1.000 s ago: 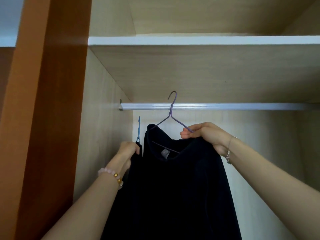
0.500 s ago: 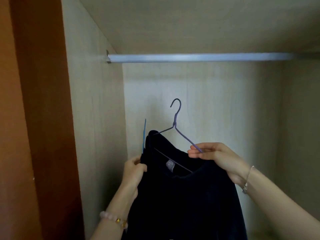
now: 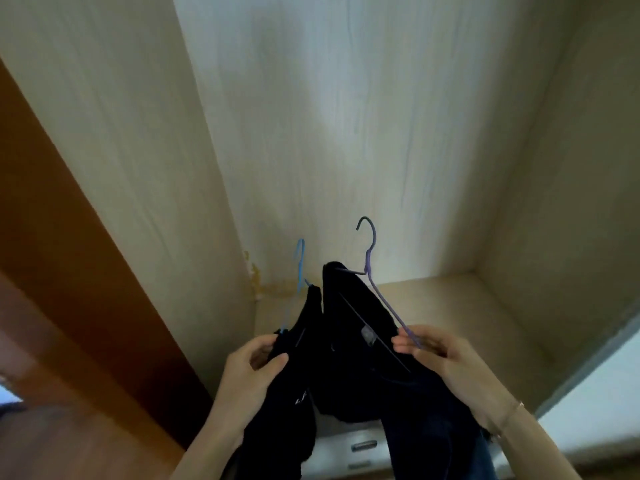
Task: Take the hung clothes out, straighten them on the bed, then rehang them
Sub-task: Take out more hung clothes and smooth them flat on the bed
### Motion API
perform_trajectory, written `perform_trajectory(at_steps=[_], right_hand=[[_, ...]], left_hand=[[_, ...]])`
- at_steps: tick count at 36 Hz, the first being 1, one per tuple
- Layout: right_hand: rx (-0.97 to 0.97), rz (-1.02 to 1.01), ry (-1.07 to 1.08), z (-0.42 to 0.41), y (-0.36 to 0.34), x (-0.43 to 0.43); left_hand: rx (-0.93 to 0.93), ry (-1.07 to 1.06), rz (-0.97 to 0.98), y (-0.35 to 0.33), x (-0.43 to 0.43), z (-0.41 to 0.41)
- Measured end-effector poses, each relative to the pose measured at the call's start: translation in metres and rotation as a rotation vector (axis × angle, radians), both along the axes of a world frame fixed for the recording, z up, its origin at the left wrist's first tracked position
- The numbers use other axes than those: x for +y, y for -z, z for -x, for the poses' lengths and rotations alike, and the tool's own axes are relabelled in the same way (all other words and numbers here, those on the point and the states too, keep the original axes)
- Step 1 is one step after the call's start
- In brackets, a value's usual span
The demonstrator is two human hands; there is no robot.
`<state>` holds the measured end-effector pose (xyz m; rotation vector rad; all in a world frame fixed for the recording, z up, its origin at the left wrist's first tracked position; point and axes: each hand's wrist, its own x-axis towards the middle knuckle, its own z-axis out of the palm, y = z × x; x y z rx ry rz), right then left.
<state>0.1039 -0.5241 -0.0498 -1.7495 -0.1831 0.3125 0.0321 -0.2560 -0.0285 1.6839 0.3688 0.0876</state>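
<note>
- Black cloth first: a dark top (image 3: 356,327) hangs from a purple hanger (image 3: 371,252), held up in front of the open wardrobe (image 3: 346,133), low down near its floor panel (image 3: 450,306).
- Just to its left, and touching it lower down, a second dark garment (image 3: 305,329) hangs from a blue hanger (image 3: 300,261).
- Both hooks point up into open air and catch on nothing. No rail is in sight from where I stand.
- The right hand (image 3: 446,358) pinches the sloping arm of the purple hanger between thumb and fingers. A thin bracelet (image 3: 510,412) sits on that wrist.
- The left hand (image 3: 252,368) has its fingers curled round the shoulder of the second garment, at the end of the blue hanger.
- By my reckoning the first step is about done for these two pieces: they look free of the wardrobe and are in the person's grip.
- What remains is most of the job: carrying them to the bed, smoothing them flat, then hanging them again. No bed shows here, so I cannot say how far off it is.
- Further out, an orange-brown door (image 3: 69,289) stands to the left, and a pale drawer (image 3: 363,445) with a metal handle shows below the clothes.
</note>
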Motion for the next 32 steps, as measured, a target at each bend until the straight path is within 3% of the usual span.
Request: perform_trajectory(at_steps=[8,16,24,32], right_hand=[[0.017,-0.011,0.279,0.038,0.01,-0.046],[-0.032,0.028,0.669,0.097,0.005,-0.058],[-0.031,0.046,1.137,0.2,0.025,0.016],[0.003,0.013,1.581,0.326,0.04,0.137]], left_hand=[[-0.002,0.214,-0.101,0.015,-0.038,-0.017],[-0.14,0.487,-0.089,0.008,-0.056,-0.053],[-0.076,0.771,0.006,0.03,-0.049,-0.039],[-0.148,1.124,-0.14,0.048,-0.018,0.019]])
